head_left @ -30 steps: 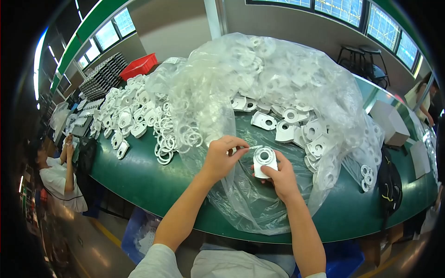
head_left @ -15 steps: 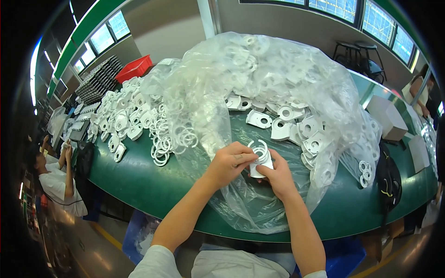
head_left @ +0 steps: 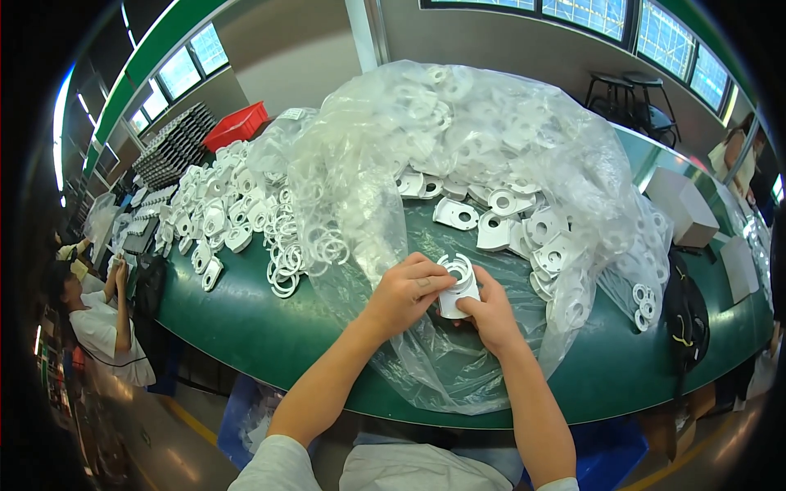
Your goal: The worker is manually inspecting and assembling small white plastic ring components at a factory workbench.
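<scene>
Over the green table, my right hand (head_left: pixel 493 315) is closed around a white plastic part (head_left: pixel 452 306) with a rounded end and a round hole, its thumb lying across the front. My left hand (head_left: pixel 406 293) pinches a white split ring (head_left: pixel 463 265) at the rounded end of that part. The ring's gap points away from me, and it lies over the hole. Whether it is seated there I cannot tell. Fingertips hide the ring's left side and the part's lower edge.
A big clear plastic bag (head_left: pixel 360 139) spills similar white parts (head_left: pixel 494 231) onto the green table (head_left: pixel 237 327). To the left lie heaps of loose rings (head_left: pixel 285 274) and parts. A red bin (head_left: pixel 236 126), white boxes (head_left: pixel 684 206) and a black bag (head_left: pixel 686 315) stand around.
The split ring, tilted above the part before, now lies flatter and lower against its rounded end. Both hands have shifted only slightly.
</scene>
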`<control>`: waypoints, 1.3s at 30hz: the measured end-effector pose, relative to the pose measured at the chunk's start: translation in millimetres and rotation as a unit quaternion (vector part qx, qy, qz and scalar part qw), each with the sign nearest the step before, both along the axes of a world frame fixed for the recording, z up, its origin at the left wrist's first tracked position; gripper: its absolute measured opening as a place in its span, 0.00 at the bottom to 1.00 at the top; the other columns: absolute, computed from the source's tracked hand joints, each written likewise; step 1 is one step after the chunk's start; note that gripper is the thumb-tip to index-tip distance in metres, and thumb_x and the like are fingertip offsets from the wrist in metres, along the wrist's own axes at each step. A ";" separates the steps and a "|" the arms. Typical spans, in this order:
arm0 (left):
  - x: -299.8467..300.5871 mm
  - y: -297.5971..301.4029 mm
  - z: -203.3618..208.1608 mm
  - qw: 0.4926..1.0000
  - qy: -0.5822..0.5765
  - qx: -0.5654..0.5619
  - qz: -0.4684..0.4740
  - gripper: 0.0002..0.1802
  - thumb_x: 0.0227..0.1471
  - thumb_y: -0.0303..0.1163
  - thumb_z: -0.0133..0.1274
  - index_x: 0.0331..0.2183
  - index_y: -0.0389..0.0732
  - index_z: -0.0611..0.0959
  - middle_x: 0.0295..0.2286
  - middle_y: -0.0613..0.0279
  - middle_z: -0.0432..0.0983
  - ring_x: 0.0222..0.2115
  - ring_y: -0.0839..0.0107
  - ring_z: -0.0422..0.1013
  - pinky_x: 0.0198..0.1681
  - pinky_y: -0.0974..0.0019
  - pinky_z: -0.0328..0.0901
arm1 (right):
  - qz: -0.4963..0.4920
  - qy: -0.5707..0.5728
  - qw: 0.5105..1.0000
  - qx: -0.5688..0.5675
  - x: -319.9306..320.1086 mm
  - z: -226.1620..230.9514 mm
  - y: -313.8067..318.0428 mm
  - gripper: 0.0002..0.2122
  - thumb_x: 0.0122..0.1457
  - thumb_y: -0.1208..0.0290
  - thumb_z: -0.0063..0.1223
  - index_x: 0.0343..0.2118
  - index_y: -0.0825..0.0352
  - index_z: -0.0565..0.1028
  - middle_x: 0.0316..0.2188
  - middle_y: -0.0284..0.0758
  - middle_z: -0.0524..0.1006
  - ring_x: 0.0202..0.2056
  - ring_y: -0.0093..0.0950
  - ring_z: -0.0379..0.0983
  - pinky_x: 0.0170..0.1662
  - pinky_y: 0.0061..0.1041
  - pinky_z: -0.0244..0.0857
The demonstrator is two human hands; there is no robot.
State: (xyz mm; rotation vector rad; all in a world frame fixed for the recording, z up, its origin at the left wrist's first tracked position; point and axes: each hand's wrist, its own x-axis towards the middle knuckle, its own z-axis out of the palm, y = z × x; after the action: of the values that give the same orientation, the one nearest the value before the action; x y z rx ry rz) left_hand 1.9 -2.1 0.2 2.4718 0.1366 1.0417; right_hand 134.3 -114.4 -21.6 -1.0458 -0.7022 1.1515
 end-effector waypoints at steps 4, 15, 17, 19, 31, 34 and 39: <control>-0.2 -0.7 1.8 1.000 -0.009 -0.003 0.006 0.17 0.32 0.17 0.59 0.30 0.41 0.84 0.28 0.64 0.77 0.30 0.65 0.71 0.32 0.67 0.68 | -0.001 0.002 1.000 -0.003 -1.1 3.2 -0.9 0.25 0.45 0.84 0.44 0.51 0.71 0.62 0.34 0.38 0.75 0.31 0.27 0.76 0.26 0.20 0.66; -1.4 -6.5 4.5 0.997 0.017 0.069 -0.006 0.17 0.30 0.21 0.60 0.31 0.43 0.83 0.29 0.67 0.77 0.32 0.64 0.70 0.31 0.66 0.69 | -0.007 0.001 1.000 0.010 -0.7 -2.6 -0.6 0.25 0.43 0.85 0.40 0.50 0.71 0.63 0.33 0.36 0.73 0.28 0.23 0.72 0.27 0.20 0.66; -2.4 -7.3 7.0 0.995 0.031 0.099 0.006 0.17 0.29 0.22 0.60 0.31 0.44 0.83 0.30 0.67 0.77 0.32 0.64 0.71 0.30 0.66 0.69 | -0.005 -0.001 1.000 0.007 -1.0 0.1 -1.3 0.25 0.43 0.85 0.40 0.50 0.71 0.63 0.32 0.35 0.73 0.28 0.23 0.72 0.27 0.20 0.67; -2.9 -6.7 6.6 0.994 0.032 0.105 0.006 0.18 0.29 0.22 0.60 0.31 0.44 0.83 0.30 0.67 0.76 0.32 0.64 0.71 0.30 0.66 0.69 | -0.003 -0.002 1.000 0.002 -0.8 0.5 -1.4 0.25 0.43 0.85 0.40 0.50 0.71 0.63 0.32 0.35 0.73 0.28 0.23 0.72 0.27 0.20 0.67; 3.4 -40.0 7.4 0.945 0.153 0.279 0.082 0.08 0.38 0.27 0.53 0.26 0.35 0.78 0.27 0.64 0.68 0.30 0.66 0.66 0.29 0.66 0.64 | -0.039 0.004 0.999 -0.013 1.1 -8.1 -1.4 0.27 0.44 0.86 0.40 0.52 0.72 0.61 0.34 0.34 0.74 0.29 0.20 0.72 0.28 0.17 0.65; -2.4 -36.0 6.7 0.946 0.166 0.268 0.075 0.08 0.38 0.27 0.52 0.26 0.34 0.78 0.28 0.62 0.67 0.31 0.66 0.66 0.29 0.65 0.64 | -0.039 -0.003 0.999 0.018 -5.4 -16.3 8.1 0.26 0.45 0.86 0.41 0.52 0.71 0.62 0.37 0.34 0.73 0.33 0.21 0.72 0.31 0.16 0.65; 0.4 -38.3 -0.9 0.973 0.117 0.200 0.022 0.10 0.37 0.27 0.52 0.27 0.35 0.78 0.34 0.59 0.70 0.36 0.64 0.67 0.38 0.62 0.67 | -0.128 -0.067 0.989 0.033 1.3 -23.5 -0.1 0.17 0.54 0.79 0.43 0.49 0.69 0.66 0.40 0.34 0.73 0.39 0.23 0.71 0.42 0.21 0.65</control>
State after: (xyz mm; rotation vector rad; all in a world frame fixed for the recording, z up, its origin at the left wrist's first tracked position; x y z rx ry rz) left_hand 2.3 -40.3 -0.8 2.9665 0.0586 0.8575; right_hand 135.6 -114.5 -45.1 -1.1291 -0.6831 0.8383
